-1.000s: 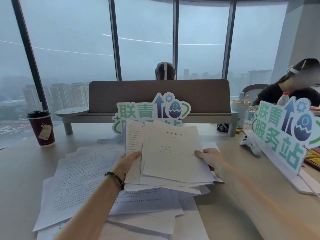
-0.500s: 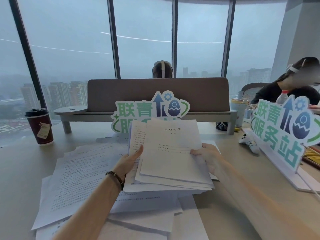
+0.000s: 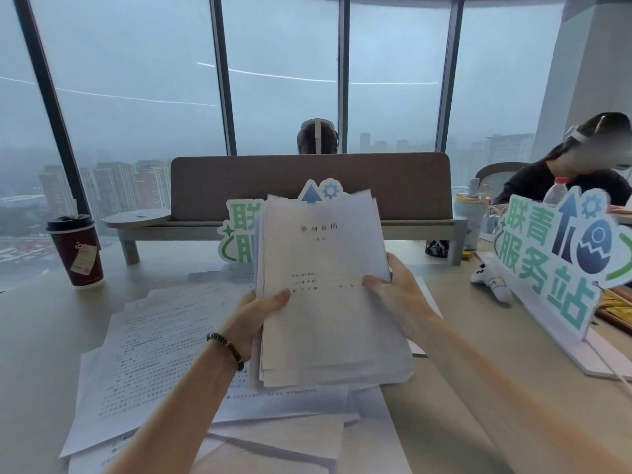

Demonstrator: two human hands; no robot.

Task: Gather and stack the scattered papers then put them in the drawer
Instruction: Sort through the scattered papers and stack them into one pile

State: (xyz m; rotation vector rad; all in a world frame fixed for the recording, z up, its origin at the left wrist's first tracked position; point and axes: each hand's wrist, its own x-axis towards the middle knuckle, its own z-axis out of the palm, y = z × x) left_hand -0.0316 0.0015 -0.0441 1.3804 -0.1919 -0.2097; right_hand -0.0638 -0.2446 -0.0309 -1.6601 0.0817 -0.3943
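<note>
I hold a stack of white papers tilted up above the desk, its top sheet a title page with a few printed lines. My left hand grips the stack's left edge with the thumb on top. My right hand grips the right edge the same way. More printed papers lie spread and overlapping on the beige desk beneath and to the left. No drawer is in view.
A dark red coffee cup stands at the far left. A green-and-white sign stands on the right, a second one behind the stack. A white controller, a grey divider and two seated people are beyond.
Both hands have lifted the gathered sheets off the desk and squared them into a tighter, more upright stack. The fanned sheets are now closer together.
</note>
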